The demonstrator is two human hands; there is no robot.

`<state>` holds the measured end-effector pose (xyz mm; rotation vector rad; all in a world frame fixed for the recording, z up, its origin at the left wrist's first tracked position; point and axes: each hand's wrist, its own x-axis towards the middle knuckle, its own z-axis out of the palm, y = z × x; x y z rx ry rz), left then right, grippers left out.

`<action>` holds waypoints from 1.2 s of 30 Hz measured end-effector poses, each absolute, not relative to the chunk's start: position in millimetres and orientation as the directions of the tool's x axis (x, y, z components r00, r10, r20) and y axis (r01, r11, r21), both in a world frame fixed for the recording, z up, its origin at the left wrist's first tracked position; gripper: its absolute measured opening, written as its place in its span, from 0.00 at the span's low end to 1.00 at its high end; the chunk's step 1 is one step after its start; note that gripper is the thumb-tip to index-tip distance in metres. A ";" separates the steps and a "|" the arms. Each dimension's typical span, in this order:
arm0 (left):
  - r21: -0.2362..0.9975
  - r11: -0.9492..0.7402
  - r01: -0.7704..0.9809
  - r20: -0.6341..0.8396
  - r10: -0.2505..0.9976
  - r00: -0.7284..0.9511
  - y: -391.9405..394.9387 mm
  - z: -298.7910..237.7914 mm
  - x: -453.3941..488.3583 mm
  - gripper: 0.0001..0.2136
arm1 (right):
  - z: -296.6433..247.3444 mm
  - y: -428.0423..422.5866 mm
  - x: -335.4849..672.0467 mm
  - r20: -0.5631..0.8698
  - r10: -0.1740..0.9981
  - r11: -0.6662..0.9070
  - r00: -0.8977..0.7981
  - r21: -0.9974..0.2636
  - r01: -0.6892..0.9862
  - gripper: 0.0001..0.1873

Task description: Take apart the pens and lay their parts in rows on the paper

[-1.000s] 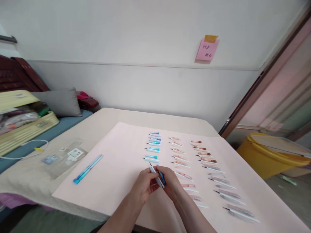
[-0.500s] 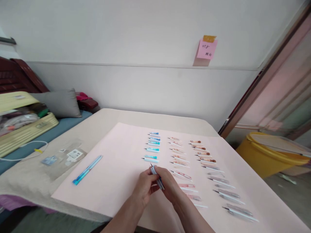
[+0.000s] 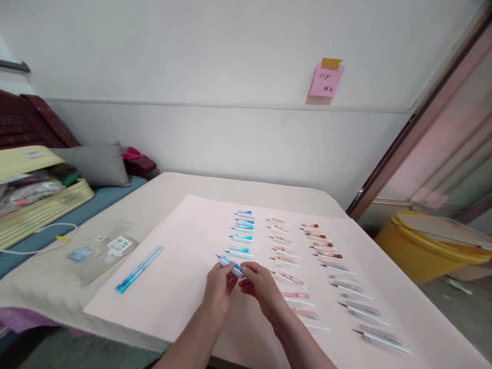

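My left hand (image 3: 219, 283) is closed on a light-blue pen (image 3: 226, 262), with a slim white refill with a dark tip apparently beside it, pointing up and left. My right hand (image 3: 262, 286) pinches the pen's darker blue right end. Just beyond my fingers runs a column of blue and turquoise pens (image 3: 243, 238), each with a white refill alongside. To the left lie two whole blue pens (image 3: 140, 269), side by side. Right of my hands are a column of pink pens (image 3: 294, 278) and another with brown-capped pens (image 3: 326, 254) and grey pens (image 3: 363, 307), partly behind my right arm.
A pale pink sheet (image 3: 184, 225) covers much of the table. On its left lie clear plastic bags (image 3: 102, 256) with labels. A yellow bin (image 3: 403, 246) stands off to the right. A pink note (image 3: 326, 80) hangs on the wall; a grey pillow (image 3: 102, 166) rests at left.
The pen in my hands has turned from steeply upright to a flatter slant, its tip swinging left. My hands have drawn slightly apart, the right now at the pen's right end.
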<state>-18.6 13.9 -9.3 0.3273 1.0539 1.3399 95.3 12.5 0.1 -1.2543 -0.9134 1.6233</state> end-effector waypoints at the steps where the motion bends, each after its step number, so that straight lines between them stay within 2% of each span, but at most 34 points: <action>1: 0.734 0.261 -0.627 -0.428 0.895 -0.128 14.2 -10.7 -18.9 0.07 | 0.1 12.0 93.6 -0.332 0.937 -0.348 -0.113 -0.916 -0.200 0.14; 5: 0.733 0.272 -0.623 -0.439 0.889 -0.128 13.7 -15.9 -18.0 0.08 | -4.8 12.3 89.2 -0.312 0.948 -0.316 -0.053 -0.919 -0.234 0.16; 14: 0.656 0.333 -0.677 -0.528 0.844 -0.097 16.1 -21.1 -8.5 0.05 | -28.6 26.0 96.5 -0.286 0.958 -0.286 -0.023 -0.947 -0.143 0.11; 18: 0.614 0.378 -0.693 -0.564 0.824 -0.050 19.8 -17.8 -8.6 0.06 | -34.8 32.2 100.0 -0.277 0.961 -0.277 -0.010 -0.959 -0.067 0.12; 25: 0.590 0.403 -0.699 -0.625 0.776 -0.080 11.4 -12.7 -6.7 0.05 | -49.7 45.0 102.0 -0.229 0.973 -0.229 0.015 -0.971 0.061 0.11; 36: 0.564 0.484 -0.669 -0.658 0.753 -0.009 8.1 -2.9 -4.4 0.08 | -49.2 50.2 110.3 -0.048 0.997 -0.063 0.053 -0.942 0.329 0.17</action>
